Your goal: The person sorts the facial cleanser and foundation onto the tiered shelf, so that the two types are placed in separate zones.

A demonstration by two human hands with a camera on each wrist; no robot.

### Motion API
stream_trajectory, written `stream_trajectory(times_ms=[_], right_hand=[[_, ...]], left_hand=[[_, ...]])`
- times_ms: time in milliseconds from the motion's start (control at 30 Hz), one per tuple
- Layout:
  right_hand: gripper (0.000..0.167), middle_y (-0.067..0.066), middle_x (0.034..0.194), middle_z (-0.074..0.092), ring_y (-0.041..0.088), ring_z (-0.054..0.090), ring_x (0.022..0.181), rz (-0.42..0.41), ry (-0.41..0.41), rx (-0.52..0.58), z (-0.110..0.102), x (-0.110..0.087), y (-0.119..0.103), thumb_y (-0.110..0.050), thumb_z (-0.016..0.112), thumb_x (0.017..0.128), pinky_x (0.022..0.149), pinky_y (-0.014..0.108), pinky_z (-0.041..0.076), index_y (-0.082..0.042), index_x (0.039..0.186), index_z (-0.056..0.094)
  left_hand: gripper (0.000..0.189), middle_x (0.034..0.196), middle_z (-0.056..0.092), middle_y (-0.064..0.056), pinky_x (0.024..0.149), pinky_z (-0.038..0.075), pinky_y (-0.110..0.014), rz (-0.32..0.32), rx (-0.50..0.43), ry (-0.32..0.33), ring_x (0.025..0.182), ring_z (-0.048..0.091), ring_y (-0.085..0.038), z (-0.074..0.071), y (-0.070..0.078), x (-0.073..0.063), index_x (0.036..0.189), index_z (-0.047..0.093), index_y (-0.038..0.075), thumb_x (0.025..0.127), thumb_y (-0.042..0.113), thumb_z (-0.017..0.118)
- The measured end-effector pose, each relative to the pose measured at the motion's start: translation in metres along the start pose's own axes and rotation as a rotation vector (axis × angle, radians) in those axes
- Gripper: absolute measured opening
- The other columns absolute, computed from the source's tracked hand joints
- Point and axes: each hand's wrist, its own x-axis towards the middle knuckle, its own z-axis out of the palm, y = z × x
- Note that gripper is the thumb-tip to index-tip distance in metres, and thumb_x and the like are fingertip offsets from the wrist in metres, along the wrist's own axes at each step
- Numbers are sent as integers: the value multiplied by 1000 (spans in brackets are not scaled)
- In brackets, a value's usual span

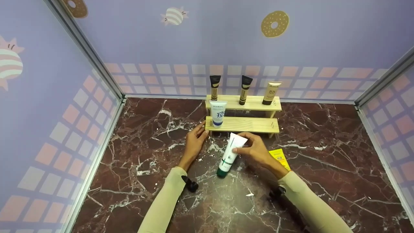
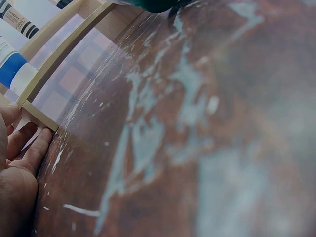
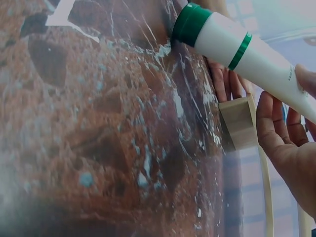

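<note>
My right hand (image 1: pixel 255 149) holds a white squeeze tube (image 1: pixel 230 154) with a green cap (image 3: pixel 191 24), thumb on one side and fingers on the other. The tube tilts cap-down in front of a two-step wooden display stand (image 1: pixel 249 125). At the stand's lower left end, my left hand (image 1: pixel 194 142) grips the corner by its leg (image 2: pixel 42 116), with the thumb near the step's edge and the fingers low by the leg. A white and blue tube (image 1: pixel 218 114) stands on the lower step's left end, close to that hand.
On the upper step stand two black tubes (image 1: pixel 214 87) (image 1: pixel 245 90) and a gold and black BB tube (image 1: pixel 271 93). A yellow packet or tube (image 1: pixel 280 158) lies on the marble-patterned tabletop (image 1: pixel 155 145), partly behind my right wrist. Patterned panels (image 1: pixel 194 38) enclose the back and sides.
</note>
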Motion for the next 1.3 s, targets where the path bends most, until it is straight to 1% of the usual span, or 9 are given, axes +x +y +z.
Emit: stream_trajectory(times_ms=[100,200,333,567,800,967,1167,1300], right_hand=[[46,17,109,74,16,73,85,2,21,-7,-4,-1,-3,5,90,85,74,27,64,12,126,70],[46,16,107,74,18,74,84,9,47,-7,-7,-2,-5,6,90,85,74,31,66,12,126,70],[46,15,107,74,20,74,86,14,66,-5,-11,-2,-7,7,90,84,75,32,67,11,126,71],[45,16,108,74,21,73,88,9,81,-21,-17,-2,-12,8,90,84,74,27,63,10,125,72],[45,17,107,74,19,72,90,-3,85,-40,-21,-3,-18,8,89,84,77,26,62,11,125,70],[45,18,106,75,18,72,90,-22,83,-55,-22,-3,-20,9,88,85,77,25,62,13,125,68],[44,20,107,74,20,73,90,-49,83,-83,-22,-3,-23,9,89,85,77,27,63,11,124,69],[44,20,110,74,22,74,92,-65,77,-99,-23,-3,-25,10,89,84,79,28,65,10,124,70]], left_hand=[[49,141,71,-24,115,55,-47,-6,6,2,133,70,-34,0,1,1,156,62,3,108,10,72],[49,141,71,-23,115,54,-45,-9,15,1,134,70,-33,0,1,1,156,62,3,108,11,72],[49,141,71,-23,116,54,-46,-5,18,3,134,69,-33,0,1,1,155,62,2,108,11,72],[49,141,71,-24,116,53,-45,-18,6,6,134,69,-33,1,2,0,155,63,3,107,10,73],[49,141,71,-24,114,56,-41,-10,-17,2,133,70,-34,0,0,1,155,62,1,108,9,72],[50,140,72,-24,112,56,-44,8,-16,-7,132,70,-35,2,-1,2,156,60,0,108,8,72],[50,140,71,-26,114,55,-49,-4,-31,14,133,69,-38,3,0,1,155,61,-1,106,6,73],[50,140,71,-24,115,54,-47,-13,-23,10,133,70,-35,2,0,1,155,62,1,107,8,73]])
